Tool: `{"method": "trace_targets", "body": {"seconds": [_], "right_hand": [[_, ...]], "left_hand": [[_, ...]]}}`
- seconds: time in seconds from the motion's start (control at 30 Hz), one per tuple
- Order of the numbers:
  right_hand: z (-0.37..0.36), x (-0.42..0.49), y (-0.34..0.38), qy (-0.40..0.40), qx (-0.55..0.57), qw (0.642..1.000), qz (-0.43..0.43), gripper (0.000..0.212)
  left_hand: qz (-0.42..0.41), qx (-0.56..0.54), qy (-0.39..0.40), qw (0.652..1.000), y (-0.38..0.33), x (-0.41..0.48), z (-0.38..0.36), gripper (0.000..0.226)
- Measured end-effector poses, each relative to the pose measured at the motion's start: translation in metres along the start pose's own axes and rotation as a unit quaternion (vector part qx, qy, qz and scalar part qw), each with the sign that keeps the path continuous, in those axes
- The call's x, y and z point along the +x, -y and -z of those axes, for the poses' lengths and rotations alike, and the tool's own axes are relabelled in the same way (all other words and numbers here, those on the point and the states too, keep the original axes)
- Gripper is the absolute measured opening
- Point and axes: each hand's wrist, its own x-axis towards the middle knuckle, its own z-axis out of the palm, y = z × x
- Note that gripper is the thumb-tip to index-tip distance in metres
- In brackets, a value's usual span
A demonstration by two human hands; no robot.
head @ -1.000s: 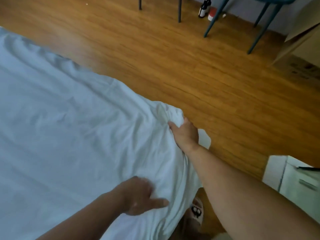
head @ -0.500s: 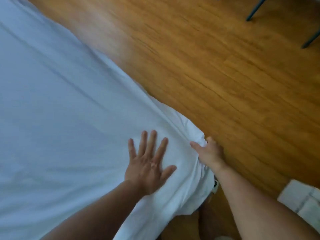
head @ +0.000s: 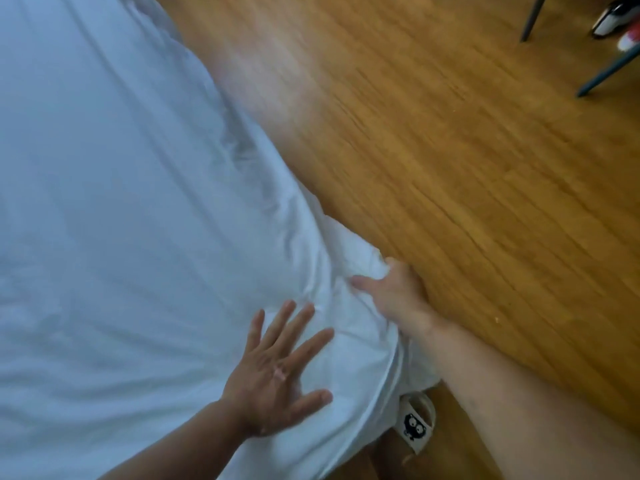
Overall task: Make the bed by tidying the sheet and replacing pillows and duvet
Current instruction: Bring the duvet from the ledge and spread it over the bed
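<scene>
A white sheet (head: 121,220) covers the bed and fills the left half of the view, with soft creases running toward the near corner. My left hand (head: 277,372) lies flat on the sheet close to that corner, fingers spread, holding nothing. My right hand (head: 394,289) is at the corner's edge, fingers curled into a bunch of sheet fabric (head: 363,258) and gripping it over the side of the mattress. No pillows or duvet are in view.
Wooden floor (head: 450,168) runs along the right of the bed. Dark chair legs (head: 530,19) and a black-and-white bottle (head: 609,22) stand at the top right. My slipper (head: 415,424), white with a black cartoon print, shows below the corner.
The view has swung left and closer to the bed. My left hand stays flat with spread fingers. My right hand has gathered more fabric at the corner.
</scene>
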Motion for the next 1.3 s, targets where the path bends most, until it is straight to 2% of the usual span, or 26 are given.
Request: {"method": "trace_targets", "body": {"seconds": [0.07, 0.13, 0.17, 0.2, 0.27, 0.3, 0.37, 0.4, 0.47, 0.53, 0.57, 0.67, 0.73, 0.8, 0.87, 0.93, 1.0, 1.07, 1.13, 1.17, 1.23, 1.3], "right_hand": [[0.058, -0.003, -0.021, -0.116, -0.030, 0.993, 0.007, 0.041], [0.071, -0.015, -0.045, -0.152, -0.084, 0.984, -0.048, 0.047], [0.059, -0.019, -0.052, -0.107, -0.115, 0.985, -0.066, 0.045], [0.040, -0.015, -0.056, -0.025, -0.136, 0.987, -0.084, 0.039], [0.004, 0.002, -0.057, 0.149, -0.226, 0.955, -0.121, 0.030], [-0.002, 0.017, -0.046, 0.189, -0.300, 0.928, -0.114, 0.032], [0.001, 0.046, -0.011, 0.155, -0.420, 0.893, -0.049, 0.034], [0.004, 0.057, 0.013, 0.104, -0.406, 0.908, -0.001, 0.040], [-0.007, 0.061, 0.065, 0.062, -0.225, 0.963, 0.135, 0.056], [-0.043, 0.044, 0.103, 0.115, -0.077, 0.967, 0.215, 0.067], [-0.065, 0.035, 0.104, 0.171, -0.059, 0.959, 0.220, 0.071], [-0.099, 0.014, 0.071, 0.275, -0.054, 0.955, 0.100, 0.086], [-0.085, 0.034, 0.075, 0.371, -0.108, 0.922, 0.026, 0.088], [-0.068, 0.075, 0.102, 0.425, -0.197, 0.884, -0.007, 0.093], [-0.072, 0.125, 0.147, 0.364, -0.241, 0.900, 0.018, 0.109], [-0.091, 0.167, 0.203, 0.307, -0.231, 0.921, 0.074, 0.117], [-0.122, 0.199, 0.266, 0.269, -0.201, 0.937, 0.098, 0.114], [-0.156, 0.240, 0.315, 0.210, -0.159, 0.961, 0.090, 0.104], [-0.186, 0.279, 0.343, 0.202, -0.101, 0.974, 0.028, 0.109], [-0.205, 0.295, 0.351, 0.231, -0.059, 0.971, -0.010, 0.108], [-0.242, 0.302, 0.355, 0.290, 0.020, 0.956, -0.029, 0.081], [-0.271, 0.304, 0.353, 0.233, 0.016, 0.972, 0.007, 0.063]], "left_hand": [[0.006, 0.011, -0.017, 1.000, -0.004, 0.004, -0.002, 0.077], [0.011, 0.024, -0.012, 1.000, -0.007, 0.008, -0.004, 0.075], [0.014, 0.022, -0.010, 1.000, -0.007, 0.008, -0.006, 0.075], [0.018, 0.018, -0.007, 1.000, -0.006, 0.007, -0.008, 0.076], [0.015, 0.019, 0.002, 1.000, -0.004, 0.006, -0.010, 0.077], [0.011, 0.021, -0.004, 1.000, -0.002, 0.007, -0.011, 0.077], [0.006, 0.016, -0.024, 1.000, 0.001, 0.010, -0.015, 0.078], [0.004, 0.011, -0.025, 1.000, 0.001, 0.012, -0.016, 0.079], [0.008, 0.001, -0.030, 1.000, 0.003, 0.015, -0.018, 0.079], [0.013, -0.010, -0.034, 0.999, 0.005, 0.016, -0.025, 0.078], [0.014, -0.009, -0.035, 0.999, 0.007, 0.015, -0.029, 0.075], [-0.004, 0.033, -0.014, 0.999, 0.013, 0.011, -0.040, 0.059], [-0.012, 0.050, -0.007, 0.999, 0.016, 0.015, -0.040, 0.051], [-0.014, 0.007, -0.051, 0.999, 0.031, 0.026, -0.010, 0.044], [0.047, -0.044, -0.138, 0.988, 0.074, 0.050, 0.036, 0.047], [0.202, -0.034, -0.206, 0.957, 0.141, 0.082, 0.073, 0.062], [0.391, -0.044, -0.201, 0.897, 0.217, 0.116, 0.113, 0.074], [0.508, -0.100, -0.150, 0.843, 0.274, 0.151, 0.136, 0.077], [0.556, -0.102, -0.103, 0.818, 0.302, 0.180, 0.137, 0.078], [0.562, -0.082, -0.095, 0.817, 0.307, 0.190, 0.132, 0.079], [0.561, -0.043, -0.103, 0.820, 0.305, 0.198, 0.116, 0.078], [0.565, -0.033, -0.126, 0.815, 0.305, 0.198, 0.106, 0.080]]}}
